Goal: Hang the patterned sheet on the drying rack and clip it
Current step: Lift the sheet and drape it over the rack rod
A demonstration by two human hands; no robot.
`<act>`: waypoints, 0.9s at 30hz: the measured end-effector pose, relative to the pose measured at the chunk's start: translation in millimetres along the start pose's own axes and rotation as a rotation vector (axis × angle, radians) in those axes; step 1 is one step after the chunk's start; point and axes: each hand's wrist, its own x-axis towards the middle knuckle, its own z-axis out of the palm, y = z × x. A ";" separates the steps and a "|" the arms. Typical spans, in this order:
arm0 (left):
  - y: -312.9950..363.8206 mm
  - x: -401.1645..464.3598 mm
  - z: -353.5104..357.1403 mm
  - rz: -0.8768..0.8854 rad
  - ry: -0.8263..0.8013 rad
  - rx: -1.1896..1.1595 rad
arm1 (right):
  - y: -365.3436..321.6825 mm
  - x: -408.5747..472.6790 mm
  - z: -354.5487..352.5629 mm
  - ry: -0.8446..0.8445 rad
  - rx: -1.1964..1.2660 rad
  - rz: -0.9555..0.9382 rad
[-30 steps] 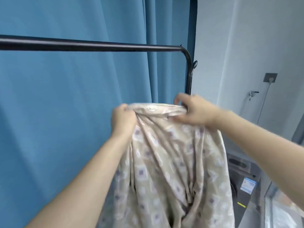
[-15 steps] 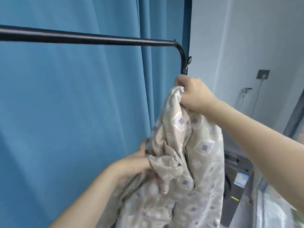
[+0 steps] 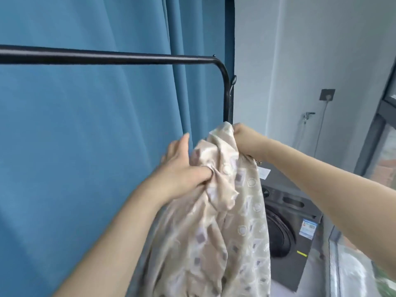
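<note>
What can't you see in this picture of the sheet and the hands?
- Right hand, head view: fingers hidden behind the sheet it grips.
- Left hand: fingertips buried in sheet folds.
- Sheet bottom: cut off by the lower edge.
- Rack: left end cut off; post hidden behind the sheet.
- Clips: none in view.
- Washer label: too small to read.

Single head-worn wide-angle view, facing forward and slightly upward at close range; drying rack bar (image 3: 107, 57) crosses the upper frame, blue curtain (image 3: 75, 146) directly behind it; washing machine (image 3: 287, 228) low at right; no second view.
</note>
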 end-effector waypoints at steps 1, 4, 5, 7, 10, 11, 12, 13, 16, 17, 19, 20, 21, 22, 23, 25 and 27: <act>-2.8 2.4 19.8 -0.048 -0.097 -0.034 | -9.4 0.6 -3.7 0.028 -0.047 -0.049; -21.9 13.4 46.6 -0.134 -0.014 -0.312 | -26.7 2.0 -16.7 0.034 -0.191 -0.172; -27.9 18.7 41.7 -0.167 0.101 -0.356 | -25.6 1.4 -20.5 0.026 -0.221 -0.192; -36.3 30.8 21.3 -0.158 0.347 -0.503 | -14.2 -5.0 -24.2 -0.044 -0.208 -0.166; -23.5 38.8 -17.3 -0.018 0.605 -0.657 | 26.1 -21.4 -3.1 -0.329 -0.211 -0.022; -14.1 36.3 -25.3 0.020 0.642 -0.695 | 43.6 -26.9 13.6 -0.451 -0.266 0.020; -5.3 31.5 -30.1 0.048 0.659 -0.734 | 60.9 -31.2 30.4 -0.540 -0.312 0.044; 1.0 27.0 -31.9 0.076 0.662 -0.770 | 79.0 -33.9 44.6 -0.582 -0.314 0.079; -0.5 18.8 -29.4 0.089 0.631 -0.831 | 116.4 -35.5 68.5 -0.688 -0.213 0.211; -3.3 18.3 -27.1 0.093 0.607 -0.852 | 120.5 -36.5 72.6 -0.718 -0.214 0.243; -5.7 16.0 -24.1 0.088 0.570 -0.904 | 121.8 -37.9 82.8 -0.723 -0.221 0.227; -7.4 16.4 -23.8 0.075 0.554 -0.932 | 122.2 -36.8 87.6 -0.710 -0.167 0.190; -9.9 16.3 -24.3 0.050 0.540 -0.955 | 123.2 -35.5 91.4 -0.679 -0.111 0.175; -15.5 16.8 -27.5 0.009 0.521 -0.980 | 120.0 -36.0 92.2 -0.629 -0.067 0.181; -21.2 16.5 -32.3 -0.013 0.501 -0.994 | 116.2 -36.6 89.1 -0.564 -0.054 0.204; -31.1 9.8 -48.1 -0.030 0.413 -0.823 | 107.5 -35.5 71.5 -0.429 -0.039 0.243; -40.8 -3.9 -60.6 -0.049 0.199 -0.308 | 85.6 -32.7 46.8 -0.271 0.062 0.215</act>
